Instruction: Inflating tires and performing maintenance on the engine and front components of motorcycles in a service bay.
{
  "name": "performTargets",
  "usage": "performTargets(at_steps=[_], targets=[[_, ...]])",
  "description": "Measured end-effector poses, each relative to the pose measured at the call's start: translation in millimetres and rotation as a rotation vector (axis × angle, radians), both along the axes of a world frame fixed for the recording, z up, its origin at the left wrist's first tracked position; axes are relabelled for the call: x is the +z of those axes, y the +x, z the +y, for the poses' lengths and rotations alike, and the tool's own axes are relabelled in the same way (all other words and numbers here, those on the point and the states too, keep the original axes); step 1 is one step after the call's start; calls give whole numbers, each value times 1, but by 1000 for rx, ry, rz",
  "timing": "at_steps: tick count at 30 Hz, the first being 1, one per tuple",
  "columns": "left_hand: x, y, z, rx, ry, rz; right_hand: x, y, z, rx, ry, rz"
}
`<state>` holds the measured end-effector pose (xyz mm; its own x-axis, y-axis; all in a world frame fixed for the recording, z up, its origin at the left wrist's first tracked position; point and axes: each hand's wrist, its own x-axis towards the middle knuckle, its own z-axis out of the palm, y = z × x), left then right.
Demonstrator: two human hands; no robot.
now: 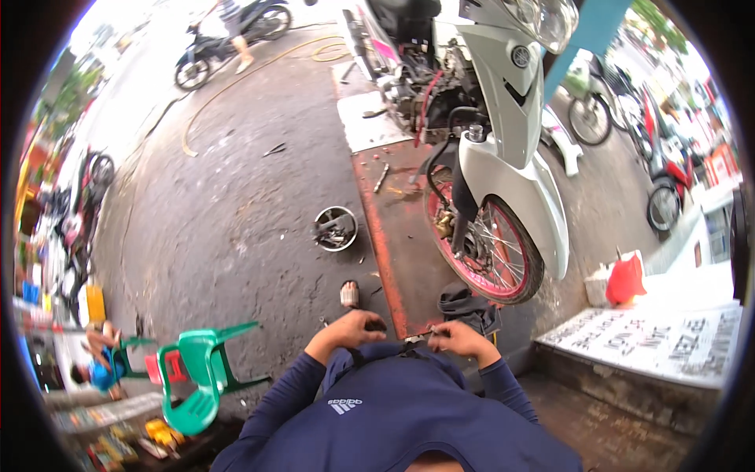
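Both hands are held in front of my waist, a short gap between them. My left hand [352, 330] has its fingers curled inward over a dark patch; what they hold, if anything, is hidden. On the other side, my right hand [462, 340] is closed in a pinch, with something too small to name at its fingertips. Just beyond them stands a partly stripped white motorbike [507, 94] with a pink-rimmed front wheel [503, 259]. It rests on a red-edged metal platform [401, 259]. A dark cloth or bag [464, 308] lies by the wheel.
A round bowl [336, 228] of tools and small parts sits on the ground left of the platform. A wrench [381, 178] lies on the platform, pliers [274, 149] on the ground. Green plastic chair [193, 377] at lower left, near a seated person [102, 366]. Lettered white board [645, 344] at right.
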<state>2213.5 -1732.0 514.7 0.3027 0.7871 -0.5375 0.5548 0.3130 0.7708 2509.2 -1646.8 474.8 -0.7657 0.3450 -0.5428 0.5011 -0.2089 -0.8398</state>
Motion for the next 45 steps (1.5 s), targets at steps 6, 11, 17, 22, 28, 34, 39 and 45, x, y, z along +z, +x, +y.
performTargets(at_steps=[6,11,17,22,28,34,39,45], targets=[[-53,-60,147,-228,72,-28,-135,-26,23,-1225,120,-169],[-166,-62,207,-650,157,173,-229,-77,-59,-971,221,-833],[-307,-92,260,-927,328,448,-224,-197,-123,-865,-219,-803],[-392,-17,297,-613,303,406,-265,-239,-170,-719,-277,-809],[-467,12,321,-440,420,649,-281,-236,-217,-553,-506,-745],[-429,-4,292,-391,329,266,-267,-196,-216,-603,-488,-755],[-356,-46,193,-299,215,50,-242,-168,-154,-1083,154,-599],[-209,-72,153,210,-165,-308,-5,-141,104,-1108,1245,-189]])
